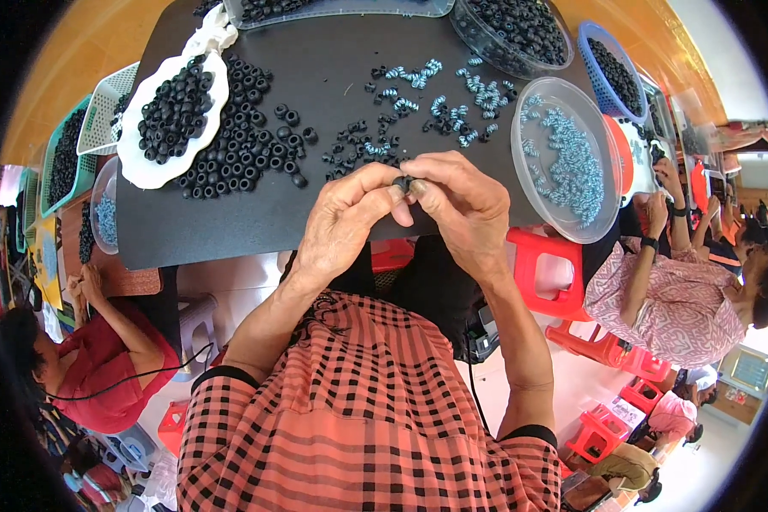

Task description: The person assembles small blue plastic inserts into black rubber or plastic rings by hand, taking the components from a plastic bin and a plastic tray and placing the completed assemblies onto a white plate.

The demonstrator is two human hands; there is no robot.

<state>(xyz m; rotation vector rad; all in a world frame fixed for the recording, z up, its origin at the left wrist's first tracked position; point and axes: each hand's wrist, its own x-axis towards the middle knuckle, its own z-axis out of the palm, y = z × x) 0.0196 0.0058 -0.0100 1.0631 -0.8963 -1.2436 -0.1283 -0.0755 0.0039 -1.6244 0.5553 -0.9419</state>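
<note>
The left hand (pixel 340 220) and the right hand (pixel 467 203) are pinching a small dark piece (pixel 404 182) between them, thumbs and fingertips nearly closed — neither hand is clearly nearer. The piece is sitting at two o'clock from the left hand and about nine from the right; the fingers are hiding its long axis, so I cannot tell it. Black beads (pixel 243 145) are lying at ten o'clock from the left hand; blue coils (pixel 574 171) are resting in a clear dish (pixel 529 194) between two and three — nearer the right hand.
</note>
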